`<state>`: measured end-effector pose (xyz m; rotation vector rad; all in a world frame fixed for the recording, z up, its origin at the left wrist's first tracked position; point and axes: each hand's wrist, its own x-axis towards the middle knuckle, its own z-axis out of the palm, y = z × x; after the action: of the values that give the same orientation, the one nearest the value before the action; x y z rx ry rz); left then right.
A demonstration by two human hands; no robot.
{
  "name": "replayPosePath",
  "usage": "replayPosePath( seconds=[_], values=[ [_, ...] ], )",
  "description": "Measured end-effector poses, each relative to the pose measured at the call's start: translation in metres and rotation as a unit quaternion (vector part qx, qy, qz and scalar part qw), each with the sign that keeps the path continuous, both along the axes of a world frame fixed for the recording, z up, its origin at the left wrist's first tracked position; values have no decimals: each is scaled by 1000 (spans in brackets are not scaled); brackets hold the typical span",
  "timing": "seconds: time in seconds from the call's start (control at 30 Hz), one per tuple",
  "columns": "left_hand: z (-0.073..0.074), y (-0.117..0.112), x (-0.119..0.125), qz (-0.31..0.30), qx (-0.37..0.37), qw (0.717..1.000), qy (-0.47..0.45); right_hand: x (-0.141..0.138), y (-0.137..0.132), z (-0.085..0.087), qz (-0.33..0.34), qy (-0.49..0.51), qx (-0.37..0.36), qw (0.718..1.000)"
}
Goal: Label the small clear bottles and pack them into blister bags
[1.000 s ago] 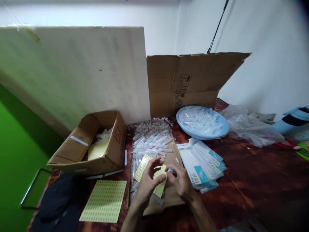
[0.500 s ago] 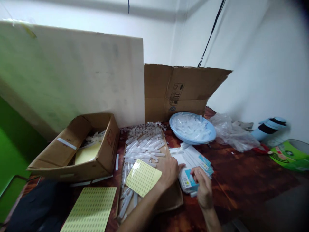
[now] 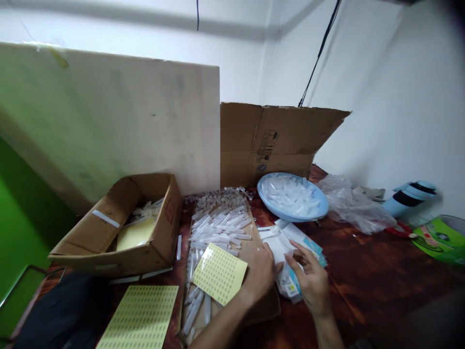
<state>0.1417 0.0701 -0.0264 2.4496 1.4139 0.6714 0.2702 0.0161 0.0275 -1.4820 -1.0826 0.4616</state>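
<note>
Head view: packet stack [image 3: 279, 242] clamped under right hand [image 3: 313, 283] fingers; left hand [image 3: 258, 274] fingers beside, unclear

Head camera looks forward and down, close over the table [image 3: 363, 271]

Bare white plastered walls [image 3: 399, 97] met in a corner, a thin black cable [image 3: 319, 53] hanging above the dark reddish-brown wooden worktop [image 3: 363, 261].

Sticker sheet [image 3: 220, 273] on tube pile [image 3: 218, 225], left of packet stack [image 3: 286, 245]; bowl [image 3: 319, 213] behind.
</note>
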Motion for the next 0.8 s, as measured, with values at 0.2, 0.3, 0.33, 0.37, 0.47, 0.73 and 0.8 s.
replayPosePath(
  seconds=[0.2,0.3,0.33,0.37,0.47,0.73,0.8],
  values=[
    [11,0,-5,-3,-178,976,-125,8,-9,-8,-65,121,18,990],
    [22,24,-3,17,-253,957,-139,13,-14,-11,-90,146,36,984],
    [25,32,-4,18,-256,955,-149,14,-16,-11,-101,150,48,982],
    [28,38,-7,16,-263,951,-164,15,-16,-10,-113,154,63,980],
    [38,46,-27,-18,-282,932,-227,18,-17,-7,-157,163,110,968],
    [70,16,-112,-31,-373,852,-366,1,14,-9,-175,280,127,935],
    [71,6,-128,6,-407,818,-406,-18,25,-6,-98,341,111,928]
  ],
)
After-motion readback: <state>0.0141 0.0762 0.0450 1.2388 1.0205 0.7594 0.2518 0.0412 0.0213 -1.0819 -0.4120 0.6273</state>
